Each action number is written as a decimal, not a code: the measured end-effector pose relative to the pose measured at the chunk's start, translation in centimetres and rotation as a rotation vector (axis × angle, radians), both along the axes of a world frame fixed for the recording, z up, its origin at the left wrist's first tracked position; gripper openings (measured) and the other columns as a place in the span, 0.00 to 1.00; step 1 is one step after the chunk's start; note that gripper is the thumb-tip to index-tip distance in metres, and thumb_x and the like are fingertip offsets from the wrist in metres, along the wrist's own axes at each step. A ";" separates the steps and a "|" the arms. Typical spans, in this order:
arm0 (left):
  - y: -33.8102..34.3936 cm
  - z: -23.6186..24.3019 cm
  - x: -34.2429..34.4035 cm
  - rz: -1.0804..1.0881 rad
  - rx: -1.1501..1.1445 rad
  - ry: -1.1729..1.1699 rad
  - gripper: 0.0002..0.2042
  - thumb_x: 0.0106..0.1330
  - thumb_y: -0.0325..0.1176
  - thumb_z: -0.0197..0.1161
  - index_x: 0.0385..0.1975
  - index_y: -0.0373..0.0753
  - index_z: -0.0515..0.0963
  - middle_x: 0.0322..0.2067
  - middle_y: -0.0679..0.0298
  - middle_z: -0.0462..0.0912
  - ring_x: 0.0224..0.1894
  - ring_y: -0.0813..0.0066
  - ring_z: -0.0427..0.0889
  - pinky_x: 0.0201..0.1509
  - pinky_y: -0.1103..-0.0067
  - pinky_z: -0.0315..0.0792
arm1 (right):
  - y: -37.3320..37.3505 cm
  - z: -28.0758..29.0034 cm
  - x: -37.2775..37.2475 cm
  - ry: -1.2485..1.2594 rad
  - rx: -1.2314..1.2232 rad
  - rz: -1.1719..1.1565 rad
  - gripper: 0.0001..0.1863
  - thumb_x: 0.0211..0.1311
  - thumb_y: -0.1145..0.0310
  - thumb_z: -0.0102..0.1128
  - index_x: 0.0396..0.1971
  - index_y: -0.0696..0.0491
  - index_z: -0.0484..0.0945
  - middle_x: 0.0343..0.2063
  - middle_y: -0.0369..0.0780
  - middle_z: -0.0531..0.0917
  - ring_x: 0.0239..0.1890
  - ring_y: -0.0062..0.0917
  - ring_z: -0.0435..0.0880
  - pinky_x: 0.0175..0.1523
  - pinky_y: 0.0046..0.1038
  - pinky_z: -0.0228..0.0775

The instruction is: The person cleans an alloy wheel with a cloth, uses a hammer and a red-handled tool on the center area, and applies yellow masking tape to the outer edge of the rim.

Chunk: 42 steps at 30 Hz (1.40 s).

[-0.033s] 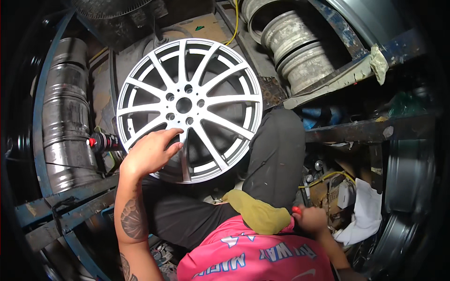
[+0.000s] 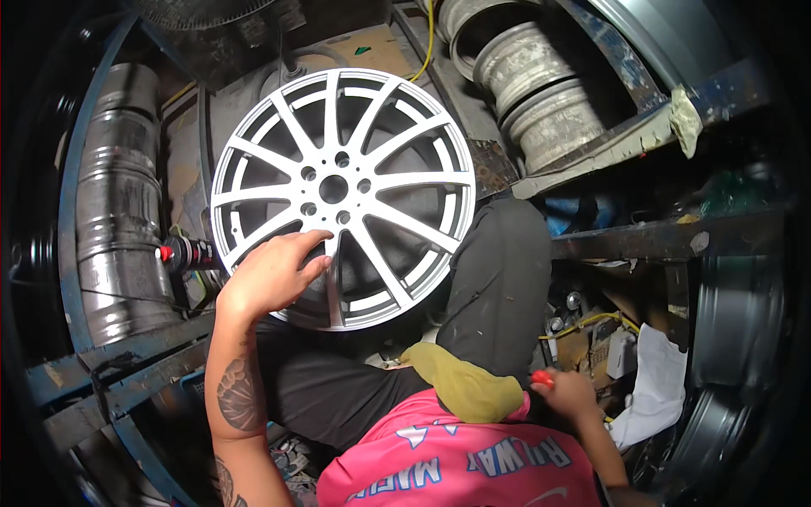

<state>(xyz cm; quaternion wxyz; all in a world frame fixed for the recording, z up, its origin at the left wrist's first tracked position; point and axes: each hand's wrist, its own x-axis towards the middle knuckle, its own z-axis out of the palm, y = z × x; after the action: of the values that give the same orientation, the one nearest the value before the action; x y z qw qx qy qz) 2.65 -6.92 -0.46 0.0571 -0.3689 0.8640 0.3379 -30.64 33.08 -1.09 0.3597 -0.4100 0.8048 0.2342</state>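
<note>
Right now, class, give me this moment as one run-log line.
left hand: over silver wheel, near side | right hand: gripping small red object | yellow-green cloth: against pink shirt

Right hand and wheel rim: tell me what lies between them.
The head view shows the right leg, in dark trousers, between the right hand and the wheel rim.

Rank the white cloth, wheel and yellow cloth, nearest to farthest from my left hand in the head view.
1. Wheel, under your left hand.
2. Yellow cloth, rightward on your lap.
3. White cloth, far right beyond your right hand.
</note>
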 end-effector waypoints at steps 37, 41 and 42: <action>0.6 -6.8 -11.6 -0.147 -0.381 0.247 0.26 0.66 0.31 0.66 0.64 0.37 0.71 0.67 0.49 0.69 0.69 0.47 0.67 0.73 0.61 0.62 | -17.8 2.8 -0.5 -0.850 -0.819 -0.072 0.24 0.68 0.58 0.60 0.59 0.50 0.68 0.25 0.53 0.84 0.28 0.55 0.83 0.37 0.51 0.74; 1.8 -5.4 -12.6 -0.319 -0.302 0.245 0.17 0.64 0.33 0.67 0.52 0.38 0.79 0.58 0.53 0.78 0.62 0.49 0.75 0.67 0.60 0.67 | -17.9 3.4 -0.1 -0.809 -0.785 -0.132 0.22 0.69 0.57 0.60 0.57 0.49 0.69 0.25 0.53 0.84 0.28 0.55 0.83 0.37 0.51 0.74; 1.6 -5.3 -12.3 -0.299 -0.244 0.239 0.17 0.65 0.33 0.66 0.52 0.38 0.79 0.56 0.53 0.79 0.61 0.51 0.75 0.67 0.61 0.68 | -18.0 3.5 0.1 -0.780 -0.786 -0.119 0.21 0.69 0.58 0.60 0.57 0.49 0.69 0.25 0.53 0.84 0.29 0.54 0.83 0.37 0.51 0.74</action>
<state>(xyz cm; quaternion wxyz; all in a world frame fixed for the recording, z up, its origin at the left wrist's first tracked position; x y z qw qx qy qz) -9.64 -5.30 -5.79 -0.0413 -0.1981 0.9442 0.2598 -30.55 15.05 2.37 0.4635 -0.5233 0.6608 -0.2732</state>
